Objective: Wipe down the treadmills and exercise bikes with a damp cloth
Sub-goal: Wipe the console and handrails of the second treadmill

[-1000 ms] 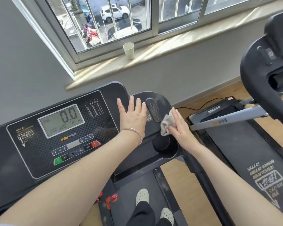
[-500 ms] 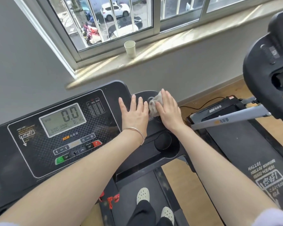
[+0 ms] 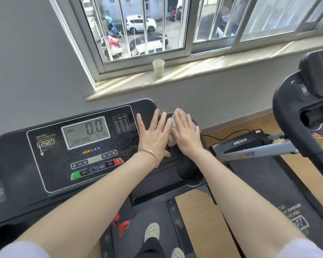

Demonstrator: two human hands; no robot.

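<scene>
The cloth [image 3: 171, 139] is pressed flat on the right side of the treadmill console [image 3: 54, 146] by the right hand [image 3: 186, 134], fingers straight. The left hand [image 3: 154, 135] is laid flat just beside it, fingers spread, nothing held. A paper cup [image 3: 158, 68] is seen on the far windowsill [image 3: 222, 64].

Both hands flat on treadmill console [image 3: 50, 164], cloth [image 3: 171, 139] under the right one.

Right hand [image 3: 186, 135] presses the pale cloth onto the console's right wing with straight fingers; left hand [image 3: 154, 135] lies flat just beside it, bracelet [image 3: 154, 156] on the wrist. Display [image 3: 86, 132] reads 0.0 (smaller digits too blurry to read). Round cup holder [image 3: 185, 169] sits below the hands. Paper cup [image 3: 158, 68] stands upright on windowsill [image 3: 222, 65]. Second treadmill [image 3: 265, 175] on the right, possibly the same brand.
</scene>
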